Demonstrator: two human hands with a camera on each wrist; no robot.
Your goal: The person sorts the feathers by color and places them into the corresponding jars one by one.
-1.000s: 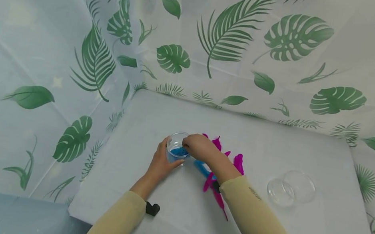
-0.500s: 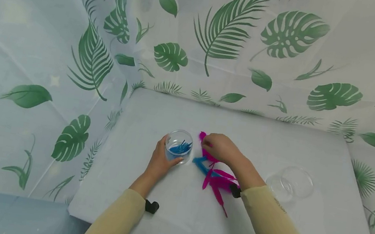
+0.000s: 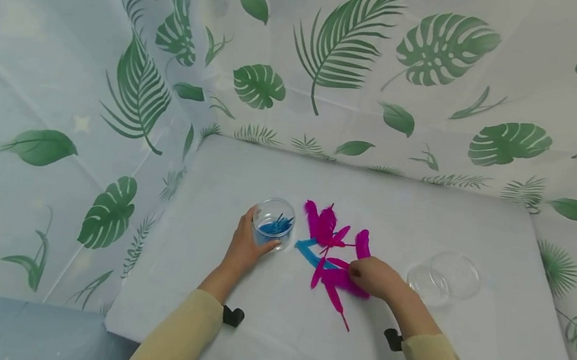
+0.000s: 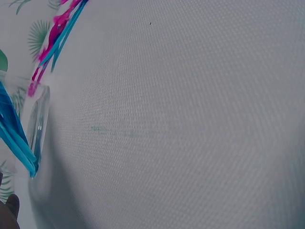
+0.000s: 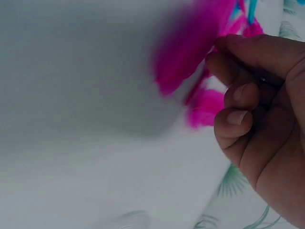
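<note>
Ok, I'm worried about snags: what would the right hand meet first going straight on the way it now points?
Most likely the magenta pieces: the right hand points into them at close range, though whether it touches one is unclear.

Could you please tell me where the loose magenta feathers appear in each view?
Head: the magenta feathers lie just right of centre, by the right hand.
Left wrist: top left, reaching down to the clear cup in the picture.
Right wrist: top, right of centre, beside the fingertips.
Shared landmark: the blue strips among them.
</note>
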